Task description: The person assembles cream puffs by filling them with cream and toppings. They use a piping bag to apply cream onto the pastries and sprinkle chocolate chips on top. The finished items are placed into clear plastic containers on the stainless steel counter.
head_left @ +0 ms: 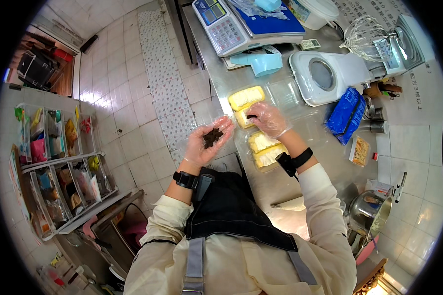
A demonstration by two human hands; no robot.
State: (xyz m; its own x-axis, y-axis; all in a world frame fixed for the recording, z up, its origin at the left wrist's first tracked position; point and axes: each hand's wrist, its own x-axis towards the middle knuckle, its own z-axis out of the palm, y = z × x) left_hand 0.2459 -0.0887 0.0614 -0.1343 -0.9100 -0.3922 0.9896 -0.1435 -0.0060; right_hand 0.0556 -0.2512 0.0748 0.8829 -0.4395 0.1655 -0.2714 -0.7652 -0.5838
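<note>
My left hand [198, 146], in a clear plastic glove, is cupped palm up and holds a small heap of dark brown crumbly pieces [212, 138]. The right hand [270, 121], gloved the same way, is above the yellow cream-topped cakes and pinches a dark brown piece [251, 116] between its fingertips. Beyond that hand lies one pale yellow cake [246, 98]; another cake [242, 119] is partly covered by the fingers. Nearer to me sit two more yellow cakes [268, 149], side by side in a clear tray.
The cakes rest on a steel table [300, 135]. Behind them are a light blue scoop [266, 64] and a digital scale [231, 32]. To the right stand a white appliance with a round window [322, 73], a blue packet [346, 115] and a steel bowl [366, 210]. Shelves of packets [64, 169] are at left.
</note>
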